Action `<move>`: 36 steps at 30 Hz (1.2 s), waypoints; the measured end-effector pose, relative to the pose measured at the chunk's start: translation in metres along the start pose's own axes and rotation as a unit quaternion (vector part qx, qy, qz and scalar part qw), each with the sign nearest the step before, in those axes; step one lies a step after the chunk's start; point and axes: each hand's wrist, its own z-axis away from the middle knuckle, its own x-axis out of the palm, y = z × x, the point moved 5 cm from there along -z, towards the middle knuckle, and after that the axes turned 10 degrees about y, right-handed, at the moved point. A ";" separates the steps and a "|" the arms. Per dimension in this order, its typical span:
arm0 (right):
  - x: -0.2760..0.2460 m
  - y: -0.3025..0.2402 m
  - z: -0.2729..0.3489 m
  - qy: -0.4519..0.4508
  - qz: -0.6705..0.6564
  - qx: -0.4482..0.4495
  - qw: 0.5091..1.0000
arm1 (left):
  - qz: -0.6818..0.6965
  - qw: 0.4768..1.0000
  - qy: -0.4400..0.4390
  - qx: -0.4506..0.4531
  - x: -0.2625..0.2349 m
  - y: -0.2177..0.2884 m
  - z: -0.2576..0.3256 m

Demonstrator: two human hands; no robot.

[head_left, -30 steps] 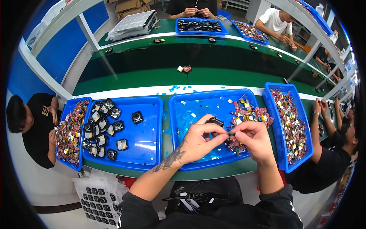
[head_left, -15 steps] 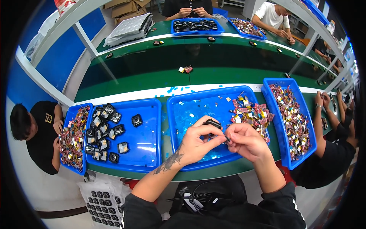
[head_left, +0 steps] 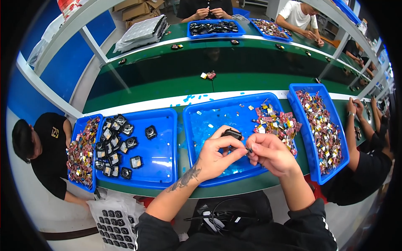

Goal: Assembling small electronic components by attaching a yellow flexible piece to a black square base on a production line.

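My left hand (head_left: pixel 217 155) grips a small black boxy part (head_left: pixel 231 134) between thumb and fingers, over the middle blue tray (head_left: pixel 201 125). My right hand (head_left: pixel 268 152) is pressed against it from the right, pinching a tiny piece at its fingertips beside the black part; what the piece is cannot be made out. A heap of small colourful wrapped pieces (head_left: pixel 276 121) lies in the tray's right half, just beyond my right hand.
A blue tray (head_left: pixel 161 154) to the left holds several finished black parts (head_left: pixel 115 144). Narrow blue trays of colourful pieces stand far left (head_left: pixel 81 150) and right (head_left: pixel 320 125). People sit on both sides and across the green bench (head_left: pixel 167 79). A white sheet with black parts (head_left: pixel 113 226) lies at lower left.
My hands drew together and slightly toward me over the middle tray; the right hand left the colourful heap and now meets the black part in my left hand.
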 end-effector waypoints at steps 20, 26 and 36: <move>0.004 0.020 -0.005 0.218 0.179 -0.237 0.930 | -0.045 0.995 0.086 -0.033 0.001 -0.023 0.003; 0.005 0.028 0.014 0.250 0.144 -0.293 0.912 | -0.072 0.993 0.073 0.058 0.009 -0.012 0.006; -0.007 0.007 0.096 0.330 0.140 -0.395 0.846 | -0.087 0.978 0.158 0.106 -0.011 0.000 0.014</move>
